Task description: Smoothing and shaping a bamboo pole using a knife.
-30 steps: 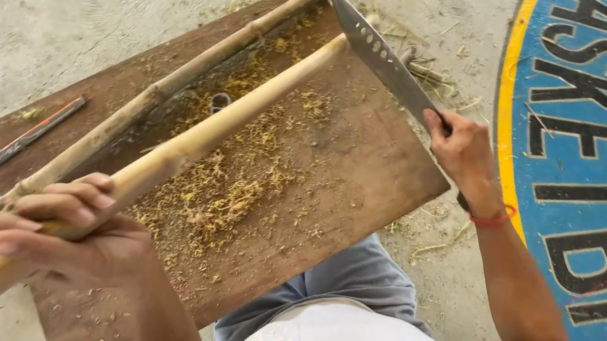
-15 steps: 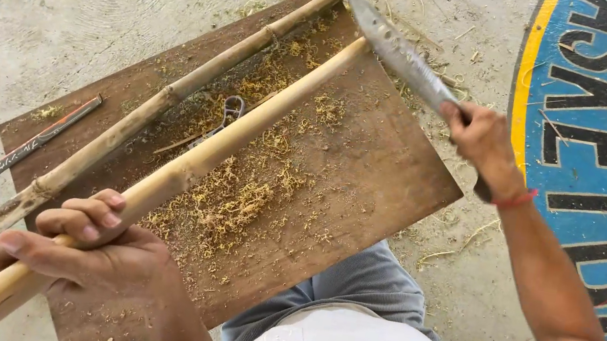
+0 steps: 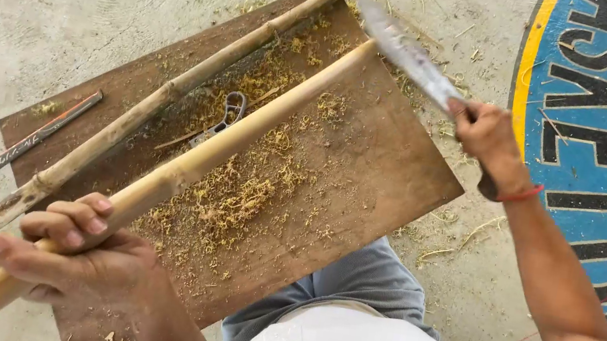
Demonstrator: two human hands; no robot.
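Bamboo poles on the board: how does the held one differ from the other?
The held pole is pale yellow and smooth; the far pole is darker, greyish and rougher. The held pole is gripped near its lower end by the left hand, with the blade in the right hand at its top end; the far pole lies untouched. The held pole looks thicker. Both run diagonally, roughly parallel, across the wooden board.
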